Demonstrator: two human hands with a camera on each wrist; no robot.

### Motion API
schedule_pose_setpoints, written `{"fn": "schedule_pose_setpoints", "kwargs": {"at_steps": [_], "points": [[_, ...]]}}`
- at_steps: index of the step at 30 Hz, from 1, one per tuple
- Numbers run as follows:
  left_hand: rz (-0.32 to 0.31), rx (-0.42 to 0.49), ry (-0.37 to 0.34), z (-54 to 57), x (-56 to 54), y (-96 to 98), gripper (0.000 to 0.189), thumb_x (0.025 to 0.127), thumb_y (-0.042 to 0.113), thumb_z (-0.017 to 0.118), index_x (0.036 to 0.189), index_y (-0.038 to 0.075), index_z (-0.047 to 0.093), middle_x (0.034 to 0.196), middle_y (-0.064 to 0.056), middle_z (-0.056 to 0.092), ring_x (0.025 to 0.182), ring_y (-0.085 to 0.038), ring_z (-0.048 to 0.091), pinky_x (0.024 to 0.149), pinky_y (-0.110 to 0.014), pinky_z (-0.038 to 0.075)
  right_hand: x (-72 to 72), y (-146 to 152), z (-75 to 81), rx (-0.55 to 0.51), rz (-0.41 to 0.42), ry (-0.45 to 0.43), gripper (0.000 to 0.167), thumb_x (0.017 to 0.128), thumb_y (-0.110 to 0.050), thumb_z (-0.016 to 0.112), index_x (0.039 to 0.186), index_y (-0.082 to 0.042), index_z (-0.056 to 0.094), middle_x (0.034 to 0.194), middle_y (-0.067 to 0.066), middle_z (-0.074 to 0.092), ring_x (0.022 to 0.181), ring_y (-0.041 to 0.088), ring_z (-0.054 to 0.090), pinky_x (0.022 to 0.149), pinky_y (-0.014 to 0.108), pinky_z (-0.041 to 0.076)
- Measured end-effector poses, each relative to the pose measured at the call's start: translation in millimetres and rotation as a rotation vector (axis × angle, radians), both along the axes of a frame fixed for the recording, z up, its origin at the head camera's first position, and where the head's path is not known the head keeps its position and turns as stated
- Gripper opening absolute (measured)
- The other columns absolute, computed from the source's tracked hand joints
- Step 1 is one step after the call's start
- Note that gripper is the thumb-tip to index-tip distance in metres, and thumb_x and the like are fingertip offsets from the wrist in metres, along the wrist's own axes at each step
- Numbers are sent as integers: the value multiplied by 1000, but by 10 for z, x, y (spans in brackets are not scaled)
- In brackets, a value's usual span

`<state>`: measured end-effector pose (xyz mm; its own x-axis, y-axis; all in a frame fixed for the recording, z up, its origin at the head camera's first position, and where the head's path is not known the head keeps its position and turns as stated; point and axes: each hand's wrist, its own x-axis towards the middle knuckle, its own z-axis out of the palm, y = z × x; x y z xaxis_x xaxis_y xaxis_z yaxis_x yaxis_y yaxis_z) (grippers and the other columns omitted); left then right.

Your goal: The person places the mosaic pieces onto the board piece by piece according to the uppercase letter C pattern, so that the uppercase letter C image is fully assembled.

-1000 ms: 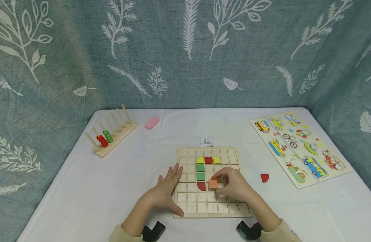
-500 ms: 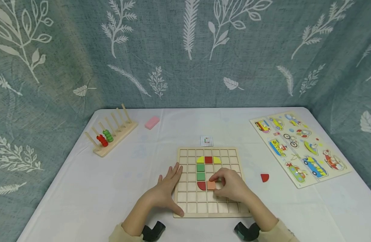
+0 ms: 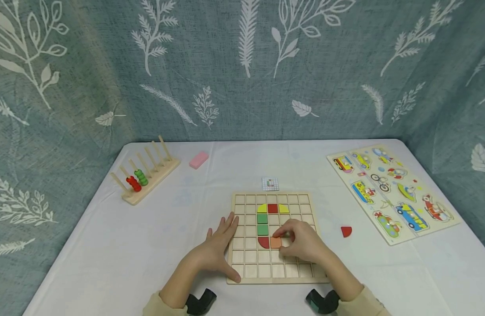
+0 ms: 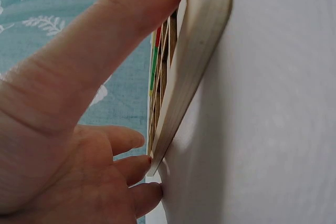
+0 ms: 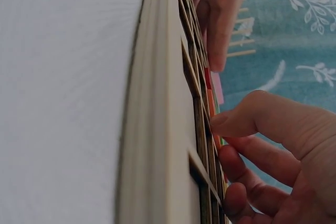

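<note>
A wooden grid board (image 3: 279,281) lies on the white table. My left hand (image 3: 212,252) rests spread along its left edge, thumb at the near left corner, as the left wrist view also shows. My right hand (image 3: 303,241) pinches an orange square tile (image 3: 275,242) between thumb and index finger, at a cell just right of a red quarter-round tile (image 3: 263,242). Two green square tiles (image 3: 262,230) stand in a column above that. Across the top row come a yellow quarter-round tile (image 3: 261,209), a red square tile (image 3: 272,209) and another yellow quarter-round tile (image 3: 283,209).
A small pattern card (image 3: 270,184) lies beyond the board. Right of it are a loose red quarter-round tile (image 3: 346,231) and a vehicle picture puzzle (image 3: 392,193). Back left stand a peg rack with beads (image 3: 151,182) and a pink block (image 3: 199,160).
My right hand has moved slightly left and down, bringing the orange square tile into the cell beside the red quarter-round tile. The left hand has stayed still.
</note>
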<state>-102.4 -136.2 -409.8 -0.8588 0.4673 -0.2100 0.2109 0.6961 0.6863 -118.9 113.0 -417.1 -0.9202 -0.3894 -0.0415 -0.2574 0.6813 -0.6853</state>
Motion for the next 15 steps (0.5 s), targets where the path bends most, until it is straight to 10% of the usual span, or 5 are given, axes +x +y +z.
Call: {"fn": "schedule_pose_setpoints", "kwargs": {"at_steps": [15], "points": [[1,2,0,-22,-7,-1,134,42,32,92,145,0,13,152,-15,2,137,-36,-1,101,-64,0,10,19,3,-40,-2,-15,24,65,-7,77,87,-15,70,76,-6,56,61,13,42,51,24,36]]}}
